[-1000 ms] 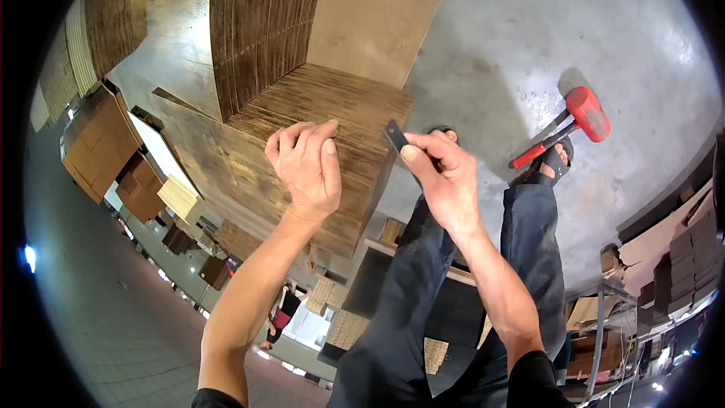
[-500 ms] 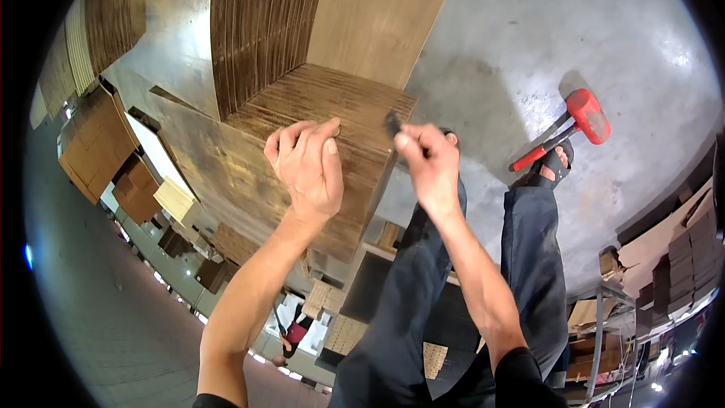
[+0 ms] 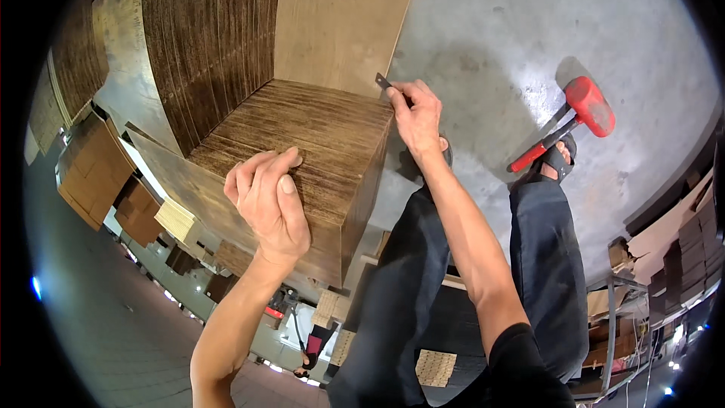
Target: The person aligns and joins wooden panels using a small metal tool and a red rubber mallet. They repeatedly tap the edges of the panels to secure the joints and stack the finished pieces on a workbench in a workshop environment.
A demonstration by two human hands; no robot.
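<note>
My right hand [image 3: 417, 115] pinches a small dark flat blade [image 3: 383, 81] with a hole near its end. The blade's tip points up and left, at the right corner of a low brown block [image 3: 317, 125] with a streaked, layered-looking face. Over the near left part of that block is my left hand [image 3: 268, 200], its fingers loosely bent and a gap between thumb and forefinger. Nothing shows in it, and I cannot tell whether it touches the block. Behind the block rise a dark streaked stack [image 3: 211, 38] and a plain light-brown board [image 3: 340, 19].
A red-headed mallet [image 3: 589, 106] rests on the grey concrete floor [image 3: 491, 23], its handle beside my right sandal [image 3: 560, 159]. Cardboard boxes [image 3: 94, 166] stand far left. A metal frame [image 3: 610, 332] is at the lower right. Another person [image 3: 313, 347] is far off at lower centre.
My right hand has moved up and slightly left with the blade, to the block's corner. In the picture, my left hand has shifted down and left, as has the block.
</note>
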